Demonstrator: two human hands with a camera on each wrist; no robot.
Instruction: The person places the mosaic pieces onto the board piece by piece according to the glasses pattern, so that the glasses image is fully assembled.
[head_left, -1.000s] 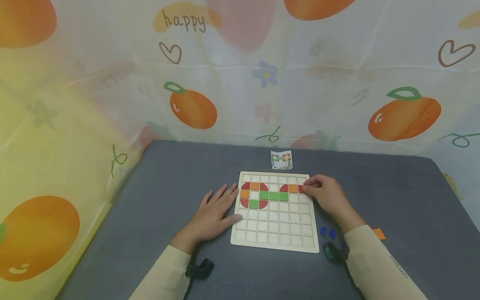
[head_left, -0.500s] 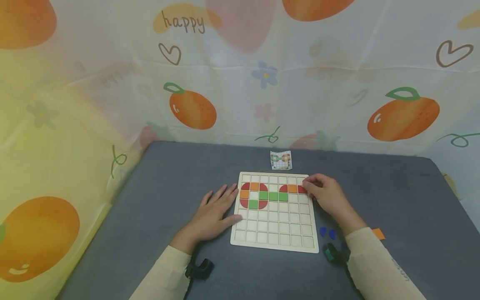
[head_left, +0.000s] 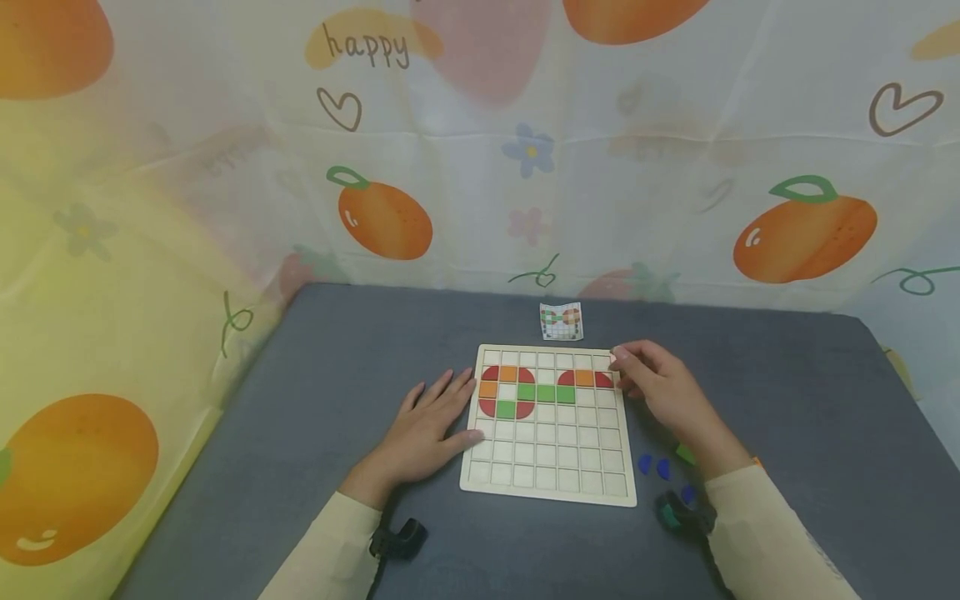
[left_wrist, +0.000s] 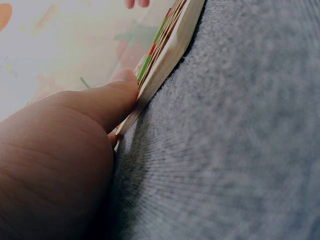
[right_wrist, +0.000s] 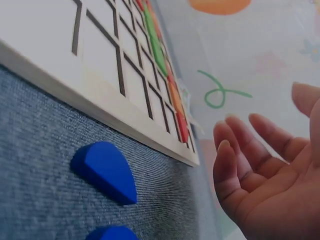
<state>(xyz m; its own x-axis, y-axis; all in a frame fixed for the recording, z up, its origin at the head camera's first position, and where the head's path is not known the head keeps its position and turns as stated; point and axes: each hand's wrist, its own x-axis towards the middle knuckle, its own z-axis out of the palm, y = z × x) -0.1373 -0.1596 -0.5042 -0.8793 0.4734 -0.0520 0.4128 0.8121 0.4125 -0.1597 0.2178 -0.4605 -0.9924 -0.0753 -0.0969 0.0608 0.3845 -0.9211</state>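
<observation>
A pale wooden grid board (head_left: 547,454) lies flat, with red, orange and green pieces set in its upper rows. My left hand (head_left: 423,429) rests at the board's left side, fingers spread and straight, the thumb touching its rim. Close by the upper right corner, my right hand (head_left: 656,387) hovers with relaxed fingers; the right wrist view shows nothing between them. A red rounded piece (head_left: 603,380) sits in the rightmost column, beside an orange square (head_left: 584,378). Several green squares (head_left: 546,393) form a row in the middle.
A small printed pattern card (head_left: 561,322) lies behind the board. Blue rounded pieces (right_wrist: 105,170) are on the grey table to the board's right, near a green piece (head_left: 686,453). An orange piece is mostly hidden by the right wrist.
My right hand has let go of the red piece and drawn back slightly to the right, leaving the piece in its cell. The left hand has stayed in place.
</observation>
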